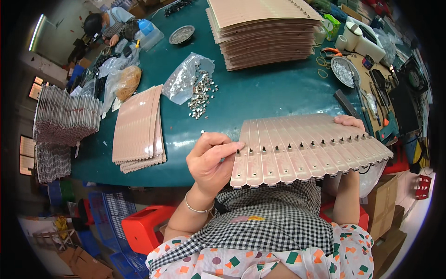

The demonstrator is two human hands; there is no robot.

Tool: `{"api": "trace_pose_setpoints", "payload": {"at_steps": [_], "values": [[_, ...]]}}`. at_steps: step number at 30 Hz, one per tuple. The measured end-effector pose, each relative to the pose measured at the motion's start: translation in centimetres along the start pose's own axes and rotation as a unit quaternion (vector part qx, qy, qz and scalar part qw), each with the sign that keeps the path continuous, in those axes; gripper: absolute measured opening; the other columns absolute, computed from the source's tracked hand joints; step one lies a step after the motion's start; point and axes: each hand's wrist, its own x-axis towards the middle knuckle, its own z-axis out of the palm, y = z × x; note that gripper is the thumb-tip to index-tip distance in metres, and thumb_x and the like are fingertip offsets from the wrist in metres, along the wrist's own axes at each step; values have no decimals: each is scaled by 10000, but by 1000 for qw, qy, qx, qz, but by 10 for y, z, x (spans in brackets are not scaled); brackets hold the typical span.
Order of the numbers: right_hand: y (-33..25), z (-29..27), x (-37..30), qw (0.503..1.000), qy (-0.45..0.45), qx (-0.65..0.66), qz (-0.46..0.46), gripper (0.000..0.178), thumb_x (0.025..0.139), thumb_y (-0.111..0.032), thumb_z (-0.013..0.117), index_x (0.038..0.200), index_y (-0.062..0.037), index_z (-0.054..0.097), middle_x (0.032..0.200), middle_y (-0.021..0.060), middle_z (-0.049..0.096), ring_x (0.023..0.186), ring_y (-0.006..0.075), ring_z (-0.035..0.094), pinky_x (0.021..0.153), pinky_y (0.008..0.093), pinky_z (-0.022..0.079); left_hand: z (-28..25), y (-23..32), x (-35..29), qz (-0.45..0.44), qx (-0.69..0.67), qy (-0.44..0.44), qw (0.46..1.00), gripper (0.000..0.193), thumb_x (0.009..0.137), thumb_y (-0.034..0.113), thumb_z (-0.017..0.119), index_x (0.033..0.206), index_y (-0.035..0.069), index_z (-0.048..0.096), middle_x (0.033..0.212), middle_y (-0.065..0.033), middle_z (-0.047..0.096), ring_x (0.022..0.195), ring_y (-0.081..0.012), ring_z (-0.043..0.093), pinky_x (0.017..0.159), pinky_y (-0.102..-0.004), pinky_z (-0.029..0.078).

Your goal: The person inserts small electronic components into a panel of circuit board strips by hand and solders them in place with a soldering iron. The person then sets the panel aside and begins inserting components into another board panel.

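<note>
I hold a beige circuit-board panel [297,139], scored into long strips with scalloped ends, tilted above the table's near edge. A row of small black switches stands across its strips, and small metal parts show along its near edge. My left hand [210,160] is closed on the panel's left edge, its fingertips at the leftmost switch. At the far right edge my right hand [349,122] grips the panel; most of that hand is hidden beneath it. Beyond my left hand, small metal parts [200,95] spill from a clear plastic bag [179,83].
A tall stack of panels [265,42] stands at the back of the green table [186,153]. More panels [137,123] lie at left, beside stacked boards [67,114]. A bowl of small parts [344,72] and tools sit at right. Another person [114,25] works at far left.
</note>
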Motion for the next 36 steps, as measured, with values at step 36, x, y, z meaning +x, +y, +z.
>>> {"api": "trace_pose_setpoints", "payload": {"at_steps": [36], "values": [[-26,-4,9,998,-67,-8,10,471,840,-349,703,1107,36,653,1120,166,678,1062,286,654,938,377,501,-11,5,-4,44,-59,-4,997,243,737,67,822,929,4,687,866,-188,713,731,-230,702,625,-279,560]]}}
